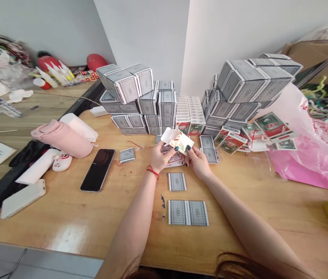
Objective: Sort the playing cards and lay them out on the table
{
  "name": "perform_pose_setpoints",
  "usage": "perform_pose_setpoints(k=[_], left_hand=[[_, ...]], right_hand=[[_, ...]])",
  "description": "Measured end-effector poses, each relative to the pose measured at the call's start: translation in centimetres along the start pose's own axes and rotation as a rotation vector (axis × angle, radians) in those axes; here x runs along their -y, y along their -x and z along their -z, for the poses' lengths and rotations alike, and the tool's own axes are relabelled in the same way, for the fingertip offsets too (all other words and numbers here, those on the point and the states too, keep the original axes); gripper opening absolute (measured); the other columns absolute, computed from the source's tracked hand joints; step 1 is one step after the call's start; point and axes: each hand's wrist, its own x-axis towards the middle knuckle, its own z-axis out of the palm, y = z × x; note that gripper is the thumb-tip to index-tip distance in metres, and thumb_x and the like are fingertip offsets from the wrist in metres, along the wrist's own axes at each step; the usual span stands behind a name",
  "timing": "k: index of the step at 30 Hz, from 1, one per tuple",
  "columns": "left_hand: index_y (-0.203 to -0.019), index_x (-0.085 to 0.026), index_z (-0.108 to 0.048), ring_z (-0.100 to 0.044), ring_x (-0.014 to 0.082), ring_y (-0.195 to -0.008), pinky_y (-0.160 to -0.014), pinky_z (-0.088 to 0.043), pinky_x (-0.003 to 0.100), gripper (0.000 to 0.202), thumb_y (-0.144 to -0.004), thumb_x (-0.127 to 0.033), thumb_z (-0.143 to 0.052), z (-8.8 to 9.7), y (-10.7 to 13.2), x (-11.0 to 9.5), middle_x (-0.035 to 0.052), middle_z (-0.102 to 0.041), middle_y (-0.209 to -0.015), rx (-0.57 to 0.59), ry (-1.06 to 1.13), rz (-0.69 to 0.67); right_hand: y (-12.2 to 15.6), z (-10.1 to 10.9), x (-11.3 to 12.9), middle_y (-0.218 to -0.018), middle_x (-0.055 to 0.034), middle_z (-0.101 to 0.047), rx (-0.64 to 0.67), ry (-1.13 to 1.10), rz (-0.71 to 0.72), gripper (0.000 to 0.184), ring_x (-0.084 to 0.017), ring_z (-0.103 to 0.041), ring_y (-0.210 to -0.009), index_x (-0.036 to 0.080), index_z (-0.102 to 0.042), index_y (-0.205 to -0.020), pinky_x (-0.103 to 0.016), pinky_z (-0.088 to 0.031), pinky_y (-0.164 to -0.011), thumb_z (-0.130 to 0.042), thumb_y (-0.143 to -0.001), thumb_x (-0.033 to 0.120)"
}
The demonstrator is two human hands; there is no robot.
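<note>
Between my hands is a small card box (184, 142), white with red and green print, its white flap standing up at the left end. My left hand (162, 155) grips its left side, thumb across the front. My right hand (197, 159) pinches its lower right corner. Beneath them lie printed cards (175, 161), partly covered by my fingers. Nearer me on the table are a single grey-patterned card piece (177, 181) and a joined pair of grey-patterned pieces (188, 212). A similar small piece (127, 155) lies to the left, and another grey-patterned stack (208, 148) sits right of my right hand.
Tall stacks of grey-patterned blocks (129, 87) (245, 83) stand along the wall, with rows of card boxes (193, 112) between them. Left are a phone (98, 170) and a pink bottle (63, 137). More boxes (232, 142) and pink plastic (303, 166) lie right.
</note>
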Motion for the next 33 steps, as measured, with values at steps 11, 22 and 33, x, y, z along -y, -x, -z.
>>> perform_pose_setpoints(k=[11, 22, 33], left_hand=[[-0.102, -0.021, -0.056, -0.060, 0.0156, -0.088, -0.066, -0.048, 0.023, 0.033, -0.072, -0.035, -0.055, 3.5, -1.7, 0.7, 0.0058, -0.064, -0.096, -0.630, 0.098, -0.032], [-0.077, -0.016, -0.062, -0.054, 0.0129, -0.046, -0.046, -0.042, 0.025, 0.034, -0.062, -0.046, -0.068, 0.9, -0.8, 0.0, 0.0015, -0.062, -0.059, -0.106, 0.215, 0.212], [-0.087, -0.020, -0.065, -0.055, 0.0213, -0.095, -0.089, -0.038, 0.033, 0.028, -0.083, -0.034, -0.042, 3.1, -0.4, 0.2, 0.0079, -0.063, -0.089, -0.554, -0.496, -0.121]], right_hand=[[0.0, 0.0, -0.1, -0.072, -0.0005, -0.064, -0.006, -0.042, -0.018, 0.031, -0.005, -0.043, -0.039, 0.018, -0.060, -0.082, -0.022, -0.044, -0.043, -0.058, -0.073, 0.047], [0.4, -0.4, 0.5, -0.074, 0.0015, -0.062, 0.030, -0.017, 0.009, 0.034, -0.007, -0.049, -0.045, 0.020, -0.058, -0.096, -0.021, -0.041, -0.041, -0.066, -0.068, 0.038], [0.4, -0.3, 0.6, -0.054, 0.0053, -0.052, -0.016, -0.128, -0.037, 0.024, -0.007, -0.045, -0.041, 0.019, -0.056, -0.077, -0.020, -0.035, -0.039, -0.068, -0.065, 0.036]])
